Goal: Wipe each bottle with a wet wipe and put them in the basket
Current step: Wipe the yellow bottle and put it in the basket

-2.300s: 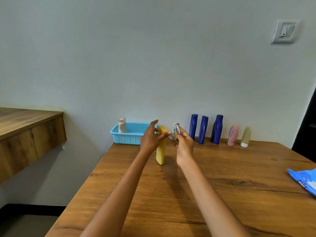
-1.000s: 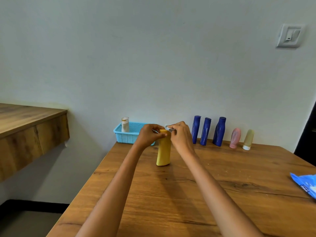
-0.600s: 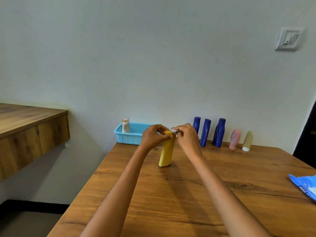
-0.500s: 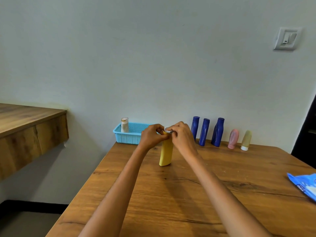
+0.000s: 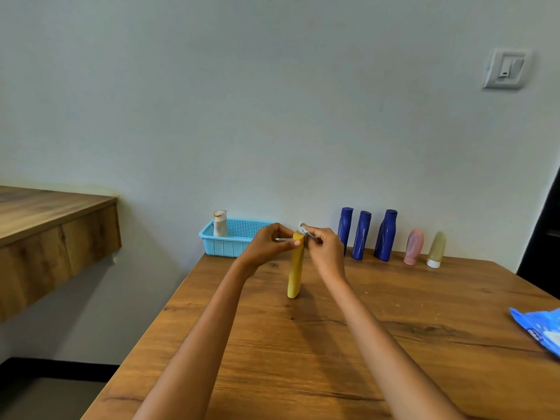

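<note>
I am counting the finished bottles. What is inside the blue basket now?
One pale bottle stands upright at the left end of the blue basket. The left hand covers the basket's right end, so that part cannot be seen.

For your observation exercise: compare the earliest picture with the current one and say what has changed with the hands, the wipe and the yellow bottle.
The right hand brought the wet wipe from beside the yellow bottle onto its top. The left hand, open before, now pinches the bottle's top. The bottle stays standing on the table; the basket and the row of bottles are unchanged.
</note>
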